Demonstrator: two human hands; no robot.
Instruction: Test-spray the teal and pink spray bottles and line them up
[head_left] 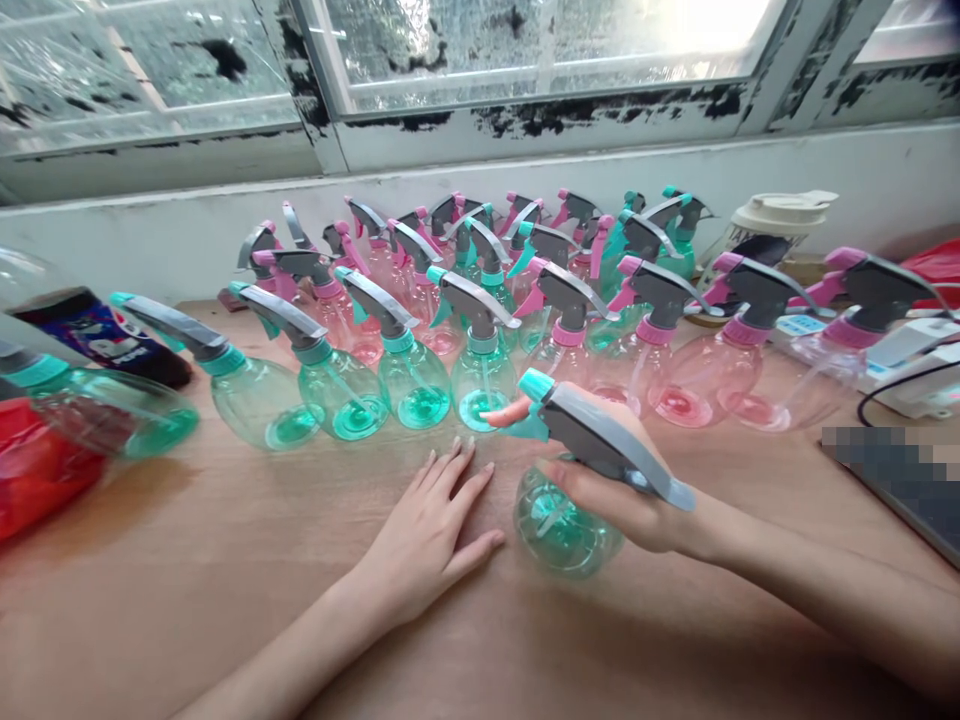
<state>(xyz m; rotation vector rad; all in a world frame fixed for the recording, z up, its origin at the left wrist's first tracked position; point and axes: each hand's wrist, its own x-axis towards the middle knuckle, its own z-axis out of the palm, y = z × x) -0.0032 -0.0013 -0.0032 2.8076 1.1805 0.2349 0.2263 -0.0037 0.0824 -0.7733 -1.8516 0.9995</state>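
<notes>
Right hand [634, 495] clasps green spray bottle [559, 535] by the neck, its body at seven o'clock; left hand [427, 540] lies flat, empty, at nine o'clock.

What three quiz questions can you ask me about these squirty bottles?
1. True or false: the left hand lies flat on the wooden table.
2. What colour is the spray bottle held in the right hand? A pink, B green, C yellow.
3. Which two colours are the standing bottles in rows behind the hands?

Key: 1 true. 2 B. 3 green and pink.
</notes>
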